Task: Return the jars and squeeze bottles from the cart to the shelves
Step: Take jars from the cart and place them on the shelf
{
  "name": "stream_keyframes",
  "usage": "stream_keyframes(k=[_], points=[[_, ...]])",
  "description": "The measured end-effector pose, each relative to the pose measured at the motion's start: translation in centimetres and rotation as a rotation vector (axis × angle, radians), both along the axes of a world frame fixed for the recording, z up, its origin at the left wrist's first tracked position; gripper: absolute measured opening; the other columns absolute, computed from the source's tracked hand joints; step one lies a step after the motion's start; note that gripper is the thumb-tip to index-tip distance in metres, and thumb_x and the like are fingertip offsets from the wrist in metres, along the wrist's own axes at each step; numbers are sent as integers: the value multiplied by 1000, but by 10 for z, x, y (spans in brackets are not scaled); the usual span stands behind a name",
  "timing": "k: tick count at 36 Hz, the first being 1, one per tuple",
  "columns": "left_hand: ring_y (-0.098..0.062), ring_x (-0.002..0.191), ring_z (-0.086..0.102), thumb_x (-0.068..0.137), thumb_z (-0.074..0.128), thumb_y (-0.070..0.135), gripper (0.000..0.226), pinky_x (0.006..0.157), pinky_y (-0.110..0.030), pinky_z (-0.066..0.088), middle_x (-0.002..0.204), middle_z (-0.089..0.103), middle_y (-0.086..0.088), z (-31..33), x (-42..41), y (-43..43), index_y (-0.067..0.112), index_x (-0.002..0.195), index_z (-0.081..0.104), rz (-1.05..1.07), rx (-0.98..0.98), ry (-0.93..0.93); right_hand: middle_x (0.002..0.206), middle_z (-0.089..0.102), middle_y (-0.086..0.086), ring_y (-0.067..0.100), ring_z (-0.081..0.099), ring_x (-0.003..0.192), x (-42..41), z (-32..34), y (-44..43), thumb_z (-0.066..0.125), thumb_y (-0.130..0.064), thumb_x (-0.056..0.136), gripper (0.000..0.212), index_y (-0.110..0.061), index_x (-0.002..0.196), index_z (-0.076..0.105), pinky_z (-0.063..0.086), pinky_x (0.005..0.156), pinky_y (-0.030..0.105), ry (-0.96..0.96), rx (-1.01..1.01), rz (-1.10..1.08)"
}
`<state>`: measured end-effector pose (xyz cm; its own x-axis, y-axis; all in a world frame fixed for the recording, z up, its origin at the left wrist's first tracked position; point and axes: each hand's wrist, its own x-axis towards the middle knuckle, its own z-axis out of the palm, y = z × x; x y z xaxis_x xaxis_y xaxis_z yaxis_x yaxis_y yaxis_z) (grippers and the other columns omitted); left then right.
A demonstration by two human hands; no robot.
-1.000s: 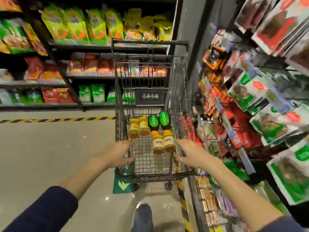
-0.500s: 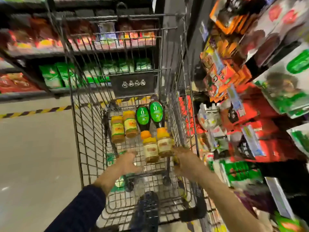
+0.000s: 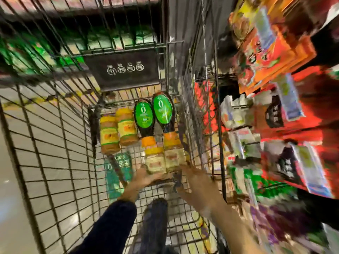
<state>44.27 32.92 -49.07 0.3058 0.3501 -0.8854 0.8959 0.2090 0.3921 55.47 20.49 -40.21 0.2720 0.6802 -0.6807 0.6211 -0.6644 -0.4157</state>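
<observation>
A person leans over a grey wire shopping cart (image 3: 55, 143) in a shop aisle, both hands deep in the basket. The left hand (image 3: 145, 177), at the end of a dark-blue sleeve (image 3: 113, 222), and the bare-armed right hand (image 3: 194, 182) reach forward with fingers extended and nothing in their grasp. Their tips are at the near ends of two pale-filled glass jars with yellow lids (image 3: 156, 163), which lie side by side on the cart floor. Motion blur hides whether either hand has made contact.

Beyond the pale jars lie two dark squeeze bottles with green oval labels and orange caps (image 3: 144, 118), caps pointing towards the person. To their left are two brown-filled jars with yellow lids and yellow labels (image 3: 109, 136). A black placard with four white round symbols (image 3: 122, 68) hangs on the cart's far wall.

The task looks barely begun. All six containers are in the cart and none is on the display shelves of bright packets (image 3: 275, 52) that line the right of the aisle, just beside the cart. The pale jars appear to be the first to go, which would leave four containers to return.
</observation>
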Motion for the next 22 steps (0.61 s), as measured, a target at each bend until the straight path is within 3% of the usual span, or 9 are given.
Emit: stream_keyframes(k=[4, 6, 8, 12, 15, 18, 19, 22], points=[[-20, 124, 46, 81, 68, 0, 58, 98, -27, 36, 128, 48, 0, -12, 4, 0, 6, 132, 42, 171, -79, -31, 146, 35, 2, 22, 34, 134, -3, -8, -2, 47, -31, 93, 62, -23, 147, 19, 33, 103, 28, -8, -1, -5], [-21, 122, 50, 76, 71, -5, 54, 98, -29, 39, 129, 53, -6, -18, 3, 2, 2, 125, 51, 220, -112, -38, 140, 41, 3, 24, 39, 129, -5, -14, -3, 49, -30, 92, 60, -21, 145, 23, 35, 100, 30, -10, 7, -4], [-22, 111, 58, 71, 76, -3, 48, 90, -24, 42, 123, 61, -14, -31, -2, 3, 1, 116, 60, 240, -110, -21, 134, 46, 4, 24, 44, 123, -6, -20, -3, 52, -30, 90, 60, -21, 143, 25, 39, 97, 32, -11, 12, -9], [-15, 91, 55, 73, 76, 4, 45, 76, -16, 43, 111, 62, -5, -12, 0, 8, 2, 115, 61, 312, -117, 2, 133, 48, 3, 23, 47, 121, -7, -27, -3, 54, -27, 88, 58, -21, 141, 30, 43, 97, 34, -10, 31, -32], [-14, 93, 51, 73, 76, 6, 45, 83, -22, 39, 118, 59, -4, 1, -5, 10, 5, 115, 58, 347, -150, -24, 130, 53, 2, 23, 51, 119, -8, -36, 1, 59, -25, 85, 56, -21, 137, 38, 46, 95, 35, 4, 3, -148], [-18, 104, 57, 60, 88, 22, 67, 98, -29, 42, 118, 59, -2, 11, -14, 13, 5, 117, 58, 358, -172, -63, 121, 58, 4, 22, 56, 111, -8, -49, 7, 62, -27, 84, 48, -17, 128, 48, 48, 87, 30, -5, -20, -249], [-19, 105, 56, 63, 85, 18, 67, 100, -31, 41, 114, 57, 1, 15, -17, 13, 3, 121, 55, 372, -171, -73, 117, 59, 4, 21, 58, 107, -8, -54, 10, 62, -26, 84, 43, -16, 125, 51, 47, 81, 26, -9, -34, -282], [-17, 90, 53, 75, 74, 3, 46, 86, -30, 45, 101, 52, 3, 20, -27, 17, 5, 117, 55, 421, -173, -103, 110, 63, 4, 22, 61, 98, -9, -71, 20, 63, -28, 81, 39, -17, 119, 56, 48, 75, 25, -14, -74, -402]])
